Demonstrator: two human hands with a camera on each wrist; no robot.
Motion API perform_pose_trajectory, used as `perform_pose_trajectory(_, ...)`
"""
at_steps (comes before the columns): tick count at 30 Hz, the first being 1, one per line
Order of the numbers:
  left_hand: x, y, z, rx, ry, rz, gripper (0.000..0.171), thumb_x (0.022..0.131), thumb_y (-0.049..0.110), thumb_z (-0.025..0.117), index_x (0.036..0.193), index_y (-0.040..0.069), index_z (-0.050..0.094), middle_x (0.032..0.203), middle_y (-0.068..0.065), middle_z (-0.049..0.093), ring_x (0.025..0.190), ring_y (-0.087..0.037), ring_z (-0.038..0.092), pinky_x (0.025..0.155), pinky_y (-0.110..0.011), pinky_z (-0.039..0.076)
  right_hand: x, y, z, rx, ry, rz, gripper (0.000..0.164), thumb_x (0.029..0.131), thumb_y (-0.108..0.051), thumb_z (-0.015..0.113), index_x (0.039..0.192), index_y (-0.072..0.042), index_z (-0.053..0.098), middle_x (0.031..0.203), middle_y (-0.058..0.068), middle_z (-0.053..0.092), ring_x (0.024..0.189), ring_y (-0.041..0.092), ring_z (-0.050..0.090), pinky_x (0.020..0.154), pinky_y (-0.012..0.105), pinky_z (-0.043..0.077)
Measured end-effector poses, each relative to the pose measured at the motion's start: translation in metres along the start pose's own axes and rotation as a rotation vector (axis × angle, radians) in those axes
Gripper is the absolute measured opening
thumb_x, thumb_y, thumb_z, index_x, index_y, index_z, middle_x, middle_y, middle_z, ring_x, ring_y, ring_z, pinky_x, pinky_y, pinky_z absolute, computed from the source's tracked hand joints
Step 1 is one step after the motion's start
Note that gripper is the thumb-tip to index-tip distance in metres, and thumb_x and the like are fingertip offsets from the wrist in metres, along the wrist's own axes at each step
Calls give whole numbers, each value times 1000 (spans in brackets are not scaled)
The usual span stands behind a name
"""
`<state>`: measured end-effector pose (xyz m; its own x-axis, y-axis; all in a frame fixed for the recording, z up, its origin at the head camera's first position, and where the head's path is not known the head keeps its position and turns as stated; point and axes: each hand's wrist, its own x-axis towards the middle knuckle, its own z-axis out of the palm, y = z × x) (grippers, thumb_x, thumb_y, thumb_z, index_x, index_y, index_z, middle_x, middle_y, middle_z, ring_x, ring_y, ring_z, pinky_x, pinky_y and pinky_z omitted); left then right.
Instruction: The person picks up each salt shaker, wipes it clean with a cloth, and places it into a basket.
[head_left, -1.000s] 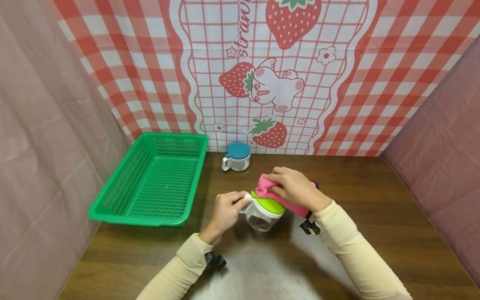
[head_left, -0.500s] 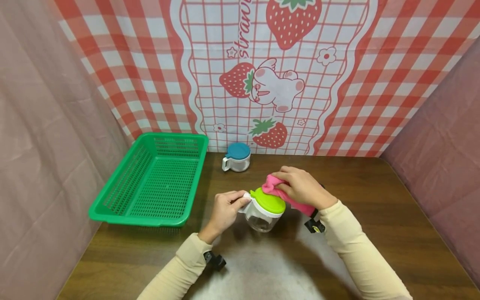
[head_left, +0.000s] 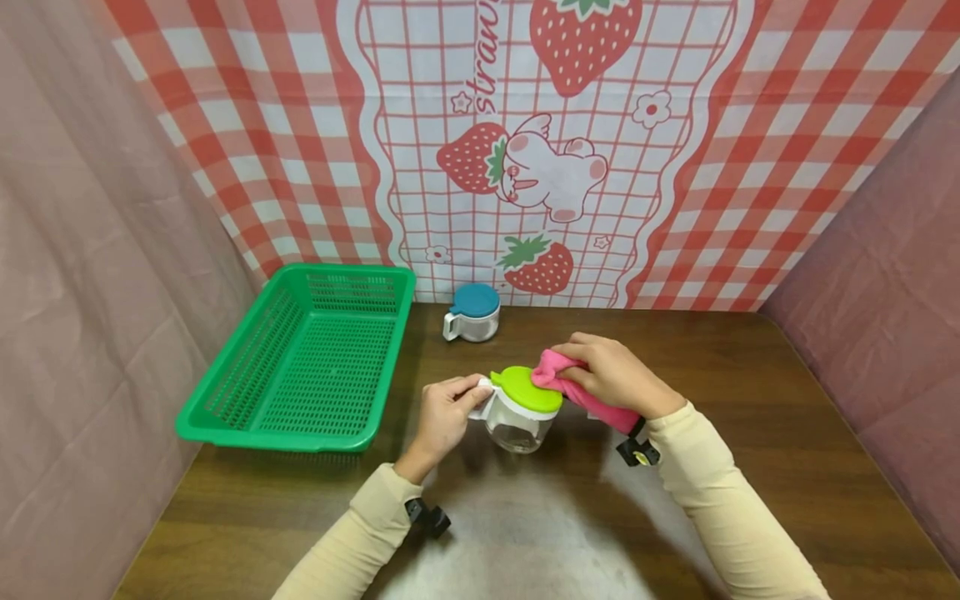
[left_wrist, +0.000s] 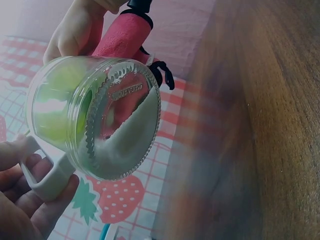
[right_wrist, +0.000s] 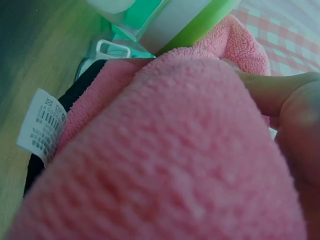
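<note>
My left hand (head_left: 444,417) grips the white handle of a clear seasoning jar (head_left: 517,429) with a lime-green lid. In the left wrist view the jar (left_wrist: 122,120) is tilted, its ribbed round base toward the camera, with the fingers round the handle (left_wrist: 52,180). A bunched pink cloth (head_left: 596,404) is pinched in my right hand (head_left: 611,375) and touches the right edge of the lid. Close up in the right wrist view, the terry cloth (right_wrist: 175,140) has a dark border and a white label (right_wrist: 44,122); it hides most of the fingers.
A second jar (head_left: 476,315) with a blue lid and white handle stands behind, near the patterned backdrop. To the left sits a green plastic basket (head_left: 390,367) with perforated sides. All stand on a brown wooden table (head_left: 750,433), with pink curtains at both sides.
My right hand and the cloth have slid right across the lid to its edge, uncovering more green. The left hand has shifted the jar slightly up and to the left.
</note>
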<state>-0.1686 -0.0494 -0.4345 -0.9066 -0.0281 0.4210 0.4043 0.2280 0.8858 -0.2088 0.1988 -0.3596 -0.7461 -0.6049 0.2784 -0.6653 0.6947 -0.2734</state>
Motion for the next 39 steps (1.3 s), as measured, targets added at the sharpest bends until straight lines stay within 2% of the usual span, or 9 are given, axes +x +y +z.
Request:
perform_pose_trajectory(10, 0, 2, 0, -36, 32, -73, 15, 83, 6, 74, 94, -4, 76, 85, -20, 74, 66, -11, 63, 60, -15, 51, 0, -3, -1, -9, 5, -11, 24, 87, -15, 72, 111, -13, 73, 82, -3, 58, 71, 11, 49, 66, 28, 43)
perform_pose_trajectory(17, -1, -1, 1, 0, 38, -68, 13, 84, 7, 74, 93, -3, 76, 82, -19, 74, 65, -13, 64, 59, -15, 51, -2, -8, -3, -17, 5, -14, 24, 86, -14, 72, 111, -12, 73, 81, -4, 57, 71, 10, 49, 65, 27, 43)
perform_pose_trajectory(23, -2, -4, 2, -17, 26, -82, 14, 84, 7, 73, 93, -4, 76, 83, -21, 73, 65, -12, 64, 59, -15, 51, -2, -14, -4, -25, 7, -36, 26, 85, -14, 73, 110, -8, 73, 82, -3, 59, 71, 10, 51, 66, 29, 45)
perform_pose_trajectory(35, -3, -4, 2, -9, 30, -65, 13, 84, 8, 74, 91, -3, 76, 79, -19, 73, 64, -9, 62, 58, -15, 50, 1, -23, -5, -27, -6, -49, 27, 84, -16, 75, 111, -8, 73, 81, -3, 59, 70, 10, 49, 65, 27, 44)
perform_pose_trajectory(39, -4, -4, 3, -18, 34, -64, 13, 84, 7, 74, 91, -3, 76, 79, -19, 73, 63, -8, 60, 57, -14, 49, 1, -24, -5, -26, -12, -47, 23, 84, -15, 75, 106, -10, 73, 80, -4, 57, 70, 9, 48, 64, 27, 42)
